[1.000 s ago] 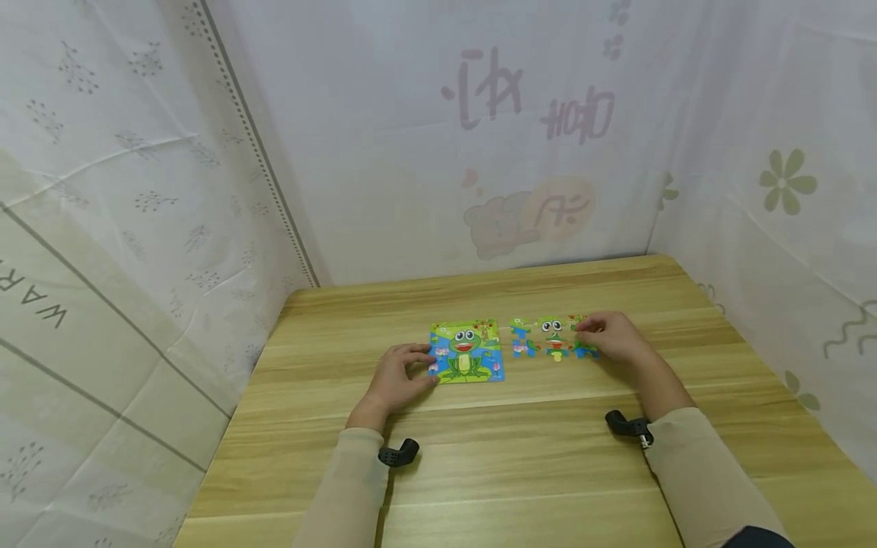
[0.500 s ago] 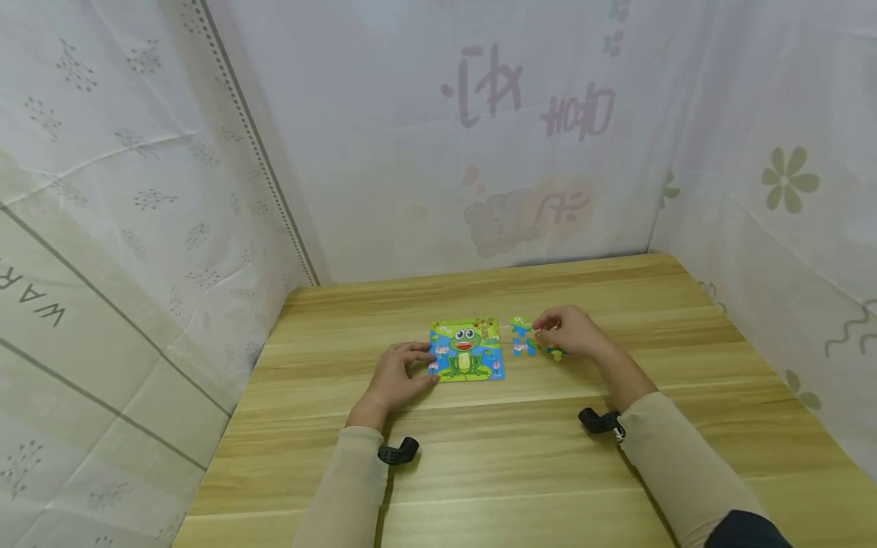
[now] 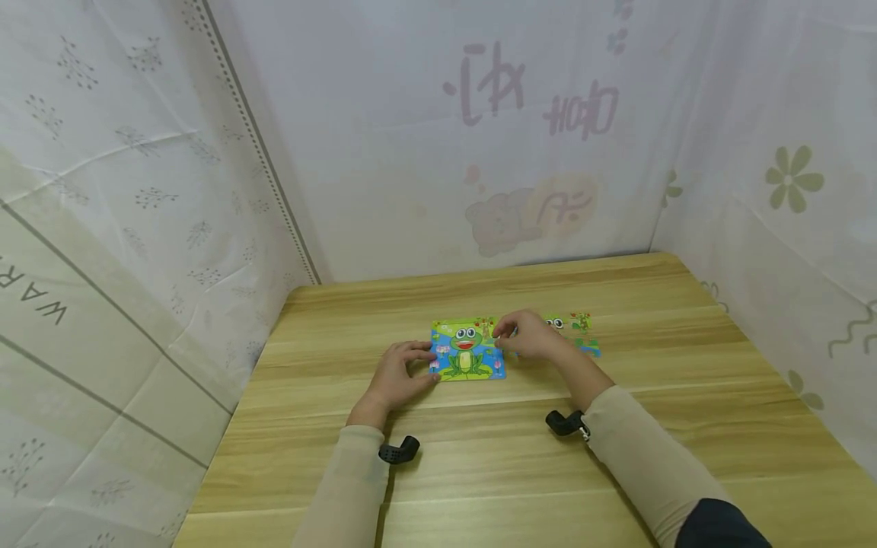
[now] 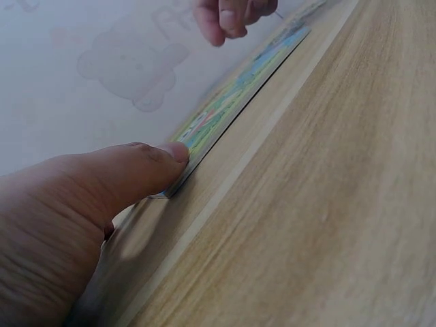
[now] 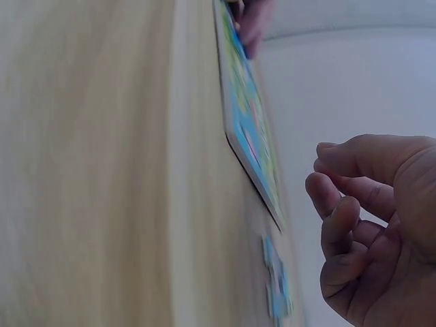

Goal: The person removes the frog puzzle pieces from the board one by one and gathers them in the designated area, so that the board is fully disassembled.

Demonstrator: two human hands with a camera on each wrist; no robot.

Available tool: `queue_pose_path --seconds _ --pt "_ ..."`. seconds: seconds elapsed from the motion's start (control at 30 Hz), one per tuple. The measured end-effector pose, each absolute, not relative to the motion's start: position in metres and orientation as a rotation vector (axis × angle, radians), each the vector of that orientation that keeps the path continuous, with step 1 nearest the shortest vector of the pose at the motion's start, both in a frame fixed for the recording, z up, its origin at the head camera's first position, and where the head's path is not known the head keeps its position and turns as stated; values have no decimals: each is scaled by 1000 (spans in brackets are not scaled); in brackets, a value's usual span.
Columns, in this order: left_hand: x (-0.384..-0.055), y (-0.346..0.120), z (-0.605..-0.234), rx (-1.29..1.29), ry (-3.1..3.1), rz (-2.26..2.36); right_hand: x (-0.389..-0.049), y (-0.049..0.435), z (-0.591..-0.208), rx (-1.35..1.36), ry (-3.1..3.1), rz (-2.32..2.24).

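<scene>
A square frog puzzle lies flat on the wooden table, its picture facing up. My left hand holds it by the lower left corner, the thumb against the near edge and the fingers at the left side. By the puzzle's right edge is my right hand, raised slightly above the table. Its fingers are loosely curled, and the right wrist view shows nothing between thumb and forefinger. Loose frog puzzle pieces lie to the right, partly hidden by that hand; a blue piece shows in the right wrist view.
The wood-grain table extends around the puzzle and toward me. Printed white cloth hangs behind the table and at both sides. A black wrist camera mount sits on each forearm.
My right hand has moved left from the far right pieces, across the other loose pieces, to the puzzle's right edge. The right-hand pieces show again. My left hand and the puzzle have stayed put.
</scene>
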State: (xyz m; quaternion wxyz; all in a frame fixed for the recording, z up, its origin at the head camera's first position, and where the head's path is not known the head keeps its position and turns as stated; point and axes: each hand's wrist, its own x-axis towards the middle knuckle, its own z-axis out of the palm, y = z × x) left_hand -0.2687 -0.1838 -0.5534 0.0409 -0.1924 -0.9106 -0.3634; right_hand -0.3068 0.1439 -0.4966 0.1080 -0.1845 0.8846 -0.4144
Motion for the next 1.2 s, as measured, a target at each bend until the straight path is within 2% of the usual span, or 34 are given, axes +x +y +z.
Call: queue_pose_path --seconds 0.67,1.2 --pt "-268 -184 -552 -591 -2791 -1131 -297 75 -511 -689 2530 -1086" --pt "-267 -183 -551 -595 -2792 -1137 -293 60 -514 -607 2575 -1013"
